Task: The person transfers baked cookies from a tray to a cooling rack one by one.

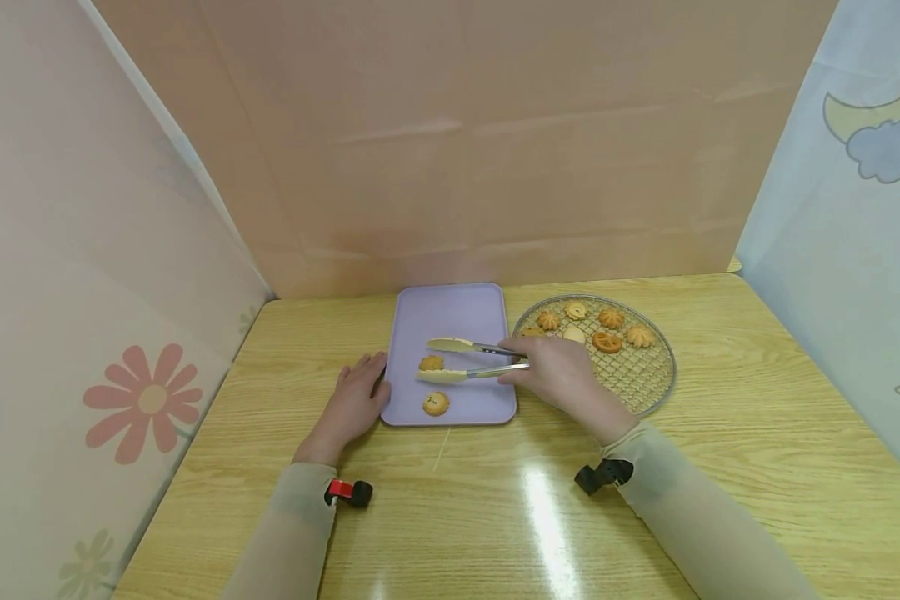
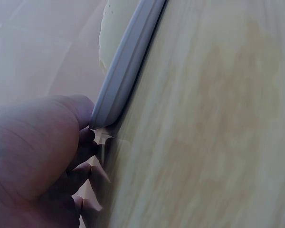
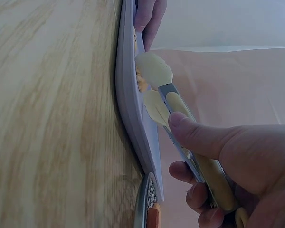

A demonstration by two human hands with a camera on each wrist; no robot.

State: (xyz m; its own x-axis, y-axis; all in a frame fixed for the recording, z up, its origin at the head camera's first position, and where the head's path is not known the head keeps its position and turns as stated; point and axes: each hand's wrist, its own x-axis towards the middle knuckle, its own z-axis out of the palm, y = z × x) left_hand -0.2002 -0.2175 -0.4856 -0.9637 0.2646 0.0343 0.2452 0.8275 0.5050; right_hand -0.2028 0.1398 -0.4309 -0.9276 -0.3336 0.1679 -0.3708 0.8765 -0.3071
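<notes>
My right hand (image 1: 558, 371) grips a pair of tongs (image 1: 491, 372) with cream-coloured tips. Its thumb presses along one arm in the right wrist view. The tips are spread apart over the lilac tray (image 1: 450, 312). A golden cookie (image 1: 431, 362) lies on the tray between them, partly hidden by the nearer tip; whether they touch it, I cannot tell. Closer to the tray's front edge lies a round cookie (image 1: 436, 404). My left hand (image 1: 356, 400) rests at the tray's left side, its thumb (image 2: 80, 109) against the rim and its fingers on the table.
Right of the tray, a round wire rack (image 1: 637, 379) holds several cookies, among them a pretzel-shaped one (image 1: 607, 342) and a flower-shaped one (image 1: 640, 336). My right forearm crosses in front of it. Paper screens enclose the wooden table (image 1: 450, 517) at the back and both sides.
</notes>
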